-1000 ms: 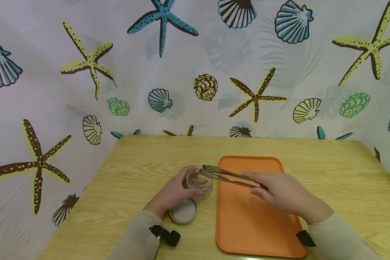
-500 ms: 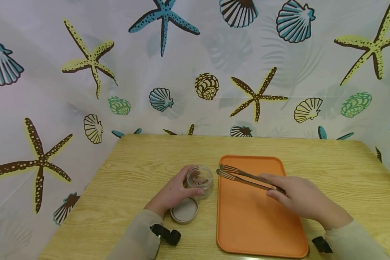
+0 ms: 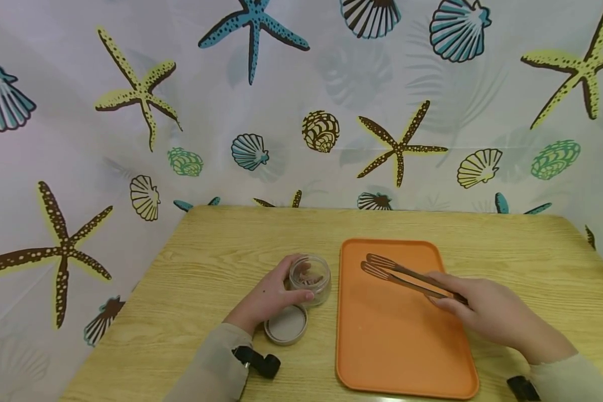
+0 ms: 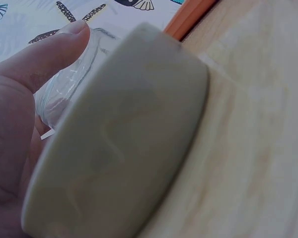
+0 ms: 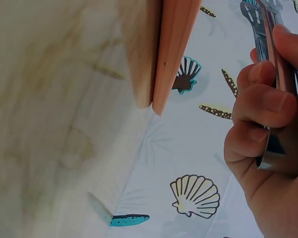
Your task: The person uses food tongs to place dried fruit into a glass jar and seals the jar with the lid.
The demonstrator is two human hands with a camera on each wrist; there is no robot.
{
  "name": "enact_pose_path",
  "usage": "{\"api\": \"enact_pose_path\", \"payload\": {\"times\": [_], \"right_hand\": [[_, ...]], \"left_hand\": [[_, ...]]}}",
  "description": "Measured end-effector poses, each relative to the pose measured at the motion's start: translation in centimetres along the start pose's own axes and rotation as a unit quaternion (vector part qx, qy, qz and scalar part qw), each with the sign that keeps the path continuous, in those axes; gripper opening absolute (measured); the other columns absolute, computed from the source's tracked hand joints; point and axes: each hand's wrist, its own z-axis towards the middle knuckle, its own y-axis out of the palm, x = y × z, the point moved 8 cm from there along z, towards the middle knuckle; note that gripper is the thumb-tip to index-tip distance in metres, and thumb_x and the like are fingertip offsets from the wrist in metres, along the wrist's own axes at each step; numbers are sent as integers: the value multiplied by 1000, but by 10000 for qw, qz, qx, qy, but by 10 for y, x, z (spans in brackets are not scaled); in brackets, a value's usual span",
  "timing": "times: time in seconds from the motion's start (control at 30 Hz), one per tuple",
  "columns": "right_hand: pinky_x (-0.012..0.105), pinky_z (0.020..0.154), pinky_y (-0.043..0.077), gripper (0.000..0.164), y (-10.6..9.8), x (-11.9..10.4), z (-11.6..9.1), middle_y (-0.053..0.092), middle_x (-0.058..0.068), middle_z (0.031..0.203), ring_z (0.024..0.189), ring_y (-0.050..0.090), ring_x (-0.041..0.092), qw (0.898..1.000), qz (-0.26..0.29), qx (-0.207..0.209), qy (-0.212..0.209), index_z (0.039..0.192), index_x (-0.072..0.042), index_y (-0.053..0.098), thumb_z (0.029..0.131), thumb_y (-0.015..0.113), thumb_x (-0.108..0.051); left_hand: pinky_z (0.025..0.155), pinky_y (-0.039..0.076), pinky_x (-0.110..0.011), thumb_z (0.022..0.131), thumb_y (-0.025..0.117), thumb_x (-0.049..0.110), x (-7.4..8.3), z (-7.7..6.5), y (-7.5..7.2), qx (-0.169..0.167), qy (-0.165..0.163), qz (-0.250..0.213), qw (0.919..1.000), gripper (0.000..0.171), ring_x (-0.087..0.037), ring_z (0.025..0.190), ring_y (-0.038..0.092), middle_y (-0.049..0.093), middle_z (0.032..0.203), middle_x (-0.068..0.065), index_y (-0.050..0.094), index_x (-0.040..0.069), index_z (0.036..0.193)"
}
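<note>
A clear glass jar (image 3: 317,289) with small brownish pieces inside stands uncapped on the table, left of the orange tray (image 3: 402,335). My left hand (image 3: 268,296) grips it from the left, thumb across its near side. In the left wrist view the thumb and part of the jar (image 4: 64,89) show behind a round lid (image 4: 119,134). That lid (image 3: 286,325) lies on the table just in front of the jar. Metal tongs (image 3: 407,277) with slotted heads point left above the tray; my right hand (image 3: 492,307) holds them, fingers curled round the handle. Nothing shows between the tong heads.
The wooden table (image 3: 241,234) reaches back to a hanging cloth (image 3: 281,100) printed with shells and starfish. A raised rim (image 3: 338,324) runs round the tray. A dark wrist mount (image 3: 258,363) sits on the left sleeve.
The tongs have moved right with my right hand, from over the jar's mouth to above the tray. My left hand, the jar and the lid have stayed in place.
</note>
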Motion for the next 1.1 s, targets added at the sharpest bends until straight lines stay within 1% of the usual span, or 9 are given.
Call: {"api": "enact_pose_path", "payload": {"times": [0.33,0.37,0.47,0.53,0.73,0.83,0.93,1.0,1.1], "right_hand": [[30,60,39,56,-1,21,-15,67,6,127,60,46,3,9992,166,-182,306,152,-21,49,103,58,-45],[30,60,39,56,-1,23,-16,67,5,127,60,46,3,9991,166,-192,343,152,-21,49,102,58,-46],[30,59,39,57,-2,27,-19,70,-4,104,59,45,4,9987,180,-258,399,153,-21,49,102,58,-47],[30,59,39,57,-3,29,-20,69,-5,103,62,47,4,9987,162,-260,397,152,-23,49,102,57,-48],[34,62,42,54,-5,37,-24,65,6,131,72,53,6,9987,22,-190,462,150,-29,51,101,60,-47],[31,58,39,53,-5,41,-28,70,-2,105,63,48,6,9981,-24,-224,570,151,-32,50,101,60,-48],[29,53,36,54,-5,44,-31,57,-9,76,55,42,6,9974,-54,-279,667,152,-33,49,101,59,-49],[29,52,35,54,-4,46,-32,49,-11,69,52,39,7,9968,-65,-338,718,152,-31,49,102,58,-48],[29,52,35,55,-3,48,-34,52,-11,72,52,39,7,9967,-39,-383,721,151,-26,50,101,60,-46]], "left_hand": [[116,24,-53,86,83,38,2,0,0,-21,4,-39,10000,82,-21,143,38,50,150,1,37,31,153],[116,23,-53,86,83,38,3,0,0,-17,8,-29,10000,82,-21,143,37,50,150,1,37,31,153],[117,23,-53,86,83,40,2,0,-1,-11,4,29,10000,82,-21,144,36,50,150,2,37,32,153],[117,22,-54,86,83,41,1,0,0,-1,-19,41,10000,82,-21,144,36,50,150,2,37,32,153],[116,23,-54,85,83,41,0,1,1,14,-58,11,10000,83,-21,144,36,50,150,2,36,32,154],[116,23,-54,84,83,45,-1,1,1,11,-50,44,10000,84,-20,144,37,50,149,4,36,34,153],[116,24,-52,84,83,46,-1,1,1,15,-46,63,10000,84,-19,143,38,50,149,6,37,35,153],[116,25,-51,84,83,47,-2,1,1,18,-58,78,10000,84,-18,142,38,51,149,7,37,36,152],[116,25,-50,83,83,48,-3,1,0,17,-96,86,9999,84,-17,142,38,51,148,8,37,38,152]]}}
